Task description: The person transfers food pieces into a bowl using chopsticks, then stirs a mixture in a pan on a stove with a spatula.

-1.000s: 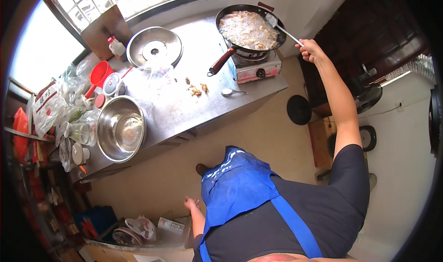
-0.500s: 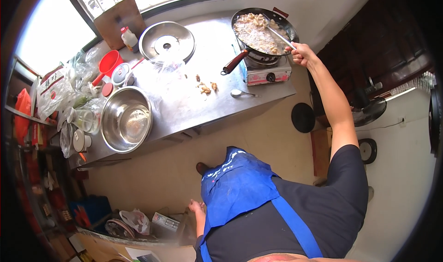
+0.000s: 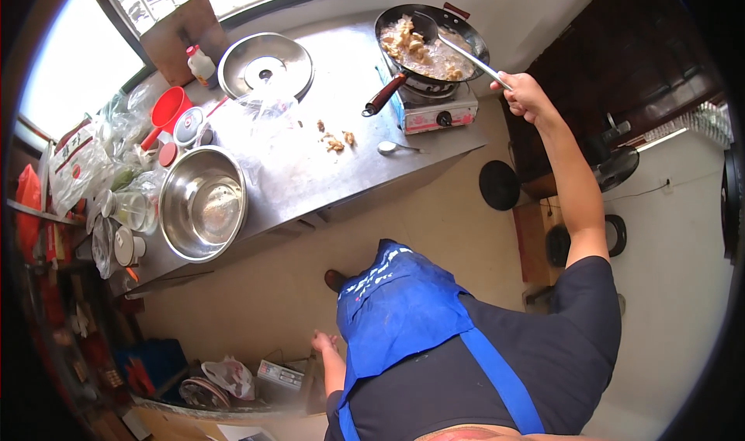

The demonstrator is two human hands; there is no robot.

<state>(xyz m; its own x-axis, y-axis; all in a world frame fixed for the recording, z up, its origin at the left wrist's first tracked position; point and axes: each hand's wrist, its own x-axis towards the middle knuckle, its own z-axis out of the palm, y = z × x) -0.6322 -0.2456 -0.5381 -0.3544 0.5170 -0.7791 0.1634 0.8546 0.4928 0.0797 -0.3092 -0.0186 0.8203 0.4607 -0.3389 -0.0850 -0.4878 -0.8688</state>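
My right hand [image 3: 528,98] is closed round the end of a long metal ladle handle [image 3: 473,59]. The ladle's dark round head [image 3: 424,26] rests inside a black wok [image 3: 479,43], against browned pieces of food [image 3: 405,40] in bubbling liquid. Under the wok is a portable gas stove [image 3: 439,115] with a dark knob. The wok's brown wooden handle [image 3: 385,95] points toward the near left. Low at my left side, beside the blue apron [image 3: 400,301], hangs my left hand [image 3: 324,342]; it holds nothing, its fingers loosely apart.
On the metal counter [image 3: 310,185] lie a spoon [image 3: 396,147], food scraps [image 3: 334,141], a large steel basin [image 3: 203,204] and an upturned lid [image 3: 266,67]. A red scoop [image 3: 169,109], bottle [image 3: 202,66] and plastic bags [image 3: 77,165] crowd the left. A scale [image 3: 279,375] sits low.
The ladle's head has shifted within the wok, with food now bunched at the left. My right hand has moved slightly right relative to the wok. The whole view has shifted a little.
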